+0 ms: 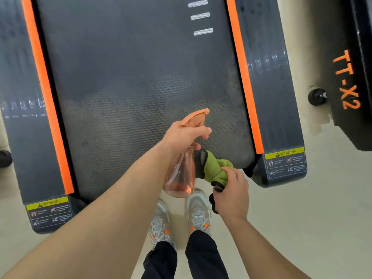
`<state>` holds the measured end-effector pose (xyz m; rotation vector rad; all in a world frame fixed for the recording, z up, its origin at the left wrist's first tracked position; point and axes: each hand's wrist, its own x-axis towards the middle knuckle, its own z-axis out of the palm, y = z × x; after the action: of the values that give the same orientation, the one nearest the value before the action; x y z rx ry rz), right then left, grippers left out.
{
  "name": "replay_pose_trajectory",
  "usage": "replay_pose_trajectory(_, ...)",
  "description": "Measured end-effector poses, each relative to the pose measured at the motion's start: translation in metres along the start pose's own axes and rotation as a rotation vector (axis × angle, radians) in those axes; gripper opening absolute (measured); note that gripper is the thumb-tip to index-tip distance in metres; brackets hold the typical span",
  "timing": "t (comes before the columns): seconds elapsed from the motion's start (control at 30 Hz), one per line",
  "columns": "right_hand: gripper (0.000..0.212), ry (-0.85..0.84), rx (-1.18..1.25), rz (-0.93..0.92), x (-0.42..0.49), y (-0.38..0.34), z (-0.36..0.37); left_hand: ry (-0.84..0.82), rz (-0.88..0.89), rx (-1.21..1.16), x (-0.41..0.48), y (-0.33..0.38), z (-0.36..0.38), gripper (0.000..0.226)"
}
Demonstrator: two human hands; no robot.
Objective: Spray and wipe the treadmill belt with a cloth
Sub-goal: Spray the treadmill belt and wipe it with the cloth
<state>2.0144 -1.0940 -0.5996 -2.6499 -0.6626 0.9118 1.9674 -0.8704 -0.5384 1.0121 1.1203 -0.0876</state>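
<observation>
The dark grey treadmill belt (128, 77) runs away from me between two orange strips. My left hand (181, 135) grips an orange-tinted spray bottle (181, 178) by its neck, a finger on the trigger, and the nozzle points over the belt's near right end. My right hand (231, 196) holds a bunched green and black cloth (215, 170) just off the belt's rear edge, beside the bottle. A lighter, damp-looking patch shows on the belt in front of the nozzle.
Side rails (26, 137) with yellow warning stickers flank the belt. A second black machine (350, 77) marked TT-X2 stands to the right across a strip of pale floor. My two feet in light sneakers (199, 212) stand right behind the belt.
</observation>
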Motion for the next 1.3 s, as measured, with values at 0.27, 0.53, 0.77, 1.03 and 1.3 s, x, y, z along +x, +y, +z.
replay_pose_trajectory(0.27,0.056,-0.011,0.097,0.085,-0.007,0.004,-0.004,0.05,-0.043,0.008,-0.006,0.004,0.019,0.031)
replay_pose_trajectory(0.53,0.058,-0.014,0.105,0.138,-0.012,0.024,-0.019,0.222,-0.016,-0.087,-0.004,0.002,0.021,0.021)
replay_pose_trajectory(0.77,0.056,0.002,0.114,0.103,-0.001,0.023,-0.028,0.193,-0.019,-0.042,0.008,0.014,0.024,0.012)
replay_pose_trajectory(1.03,0.053,0.023,0.14,0.112,0.004,0.02,-0.029,0.149,-0.116,0.022,-0.017,-0.018,0.014,0.02)
replay_pose_trajectory(1.3,0.054,-0.003,0.092,0.121,-0.009,0.029,-0.024,0.182,-0.098,-0.071,-0.046,-0.061,0.006,0.033)
